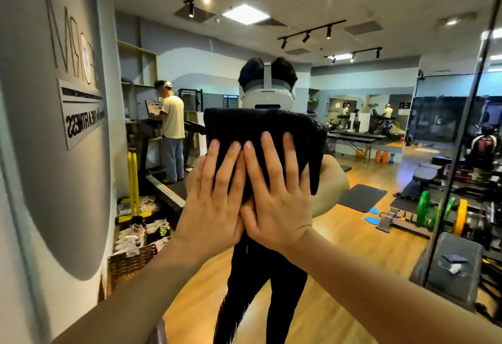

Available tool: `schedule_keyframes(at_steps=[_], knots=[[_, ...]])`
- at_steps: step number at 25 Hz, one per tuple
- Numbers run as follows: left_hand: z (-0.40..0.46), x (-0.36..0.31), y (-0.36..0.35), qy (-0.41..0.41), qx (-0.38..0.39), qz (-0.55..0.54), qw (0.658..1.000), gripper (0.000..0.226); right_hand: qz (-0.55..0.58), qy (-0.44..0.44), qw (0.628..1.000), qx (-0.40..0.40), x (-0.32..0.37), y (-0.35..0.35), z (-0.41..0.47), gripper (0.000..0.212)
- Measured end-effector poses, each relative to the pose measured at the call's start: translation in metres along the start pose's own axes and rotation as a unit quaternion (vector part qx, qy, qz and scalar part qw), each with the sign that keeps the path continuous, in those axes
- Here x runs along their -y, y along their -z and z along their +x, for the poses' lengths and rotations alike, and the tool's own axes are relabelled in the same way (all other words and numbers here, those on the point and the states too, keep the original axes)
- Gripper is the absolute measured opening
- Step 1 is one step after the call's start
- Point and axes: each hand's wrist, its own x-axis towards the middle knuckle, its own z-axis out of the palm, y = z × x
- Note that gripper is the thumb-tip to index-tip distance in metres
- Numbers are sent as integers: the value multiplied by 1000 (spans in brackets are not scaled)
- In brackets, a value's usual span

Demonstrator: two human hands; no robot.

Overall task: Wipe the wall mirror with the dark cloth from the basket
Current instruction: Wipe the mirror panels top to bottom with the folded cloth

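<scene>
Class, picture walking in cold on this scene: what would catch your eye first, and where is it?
Dead centre, the left hand and right hand press a dark cloth flat against the wall mirror, fingers straight. Just above the cloth, the reflected white headset stands out.

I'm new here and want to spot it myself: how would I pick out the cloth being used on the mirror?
Start at the big wall mirror filling the view, then find the two hands side by side at its centre. The left hand and right hand press flat on the dark cloth against the glass. It is the only black folded fabric under straight fingers.
</scene>
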Motion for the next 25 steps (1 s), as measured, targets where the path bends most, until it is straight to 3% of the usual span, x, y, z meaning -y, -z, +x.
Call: schedule_keyframes(at_steps=[17,25], knots=[[-91,252,52,17,29,58,998,83,27,29,998,39,247,-71,88,80],[-119,333,68,-1,31,59,998,81,23,20,999,30,328,-94,114,82]])
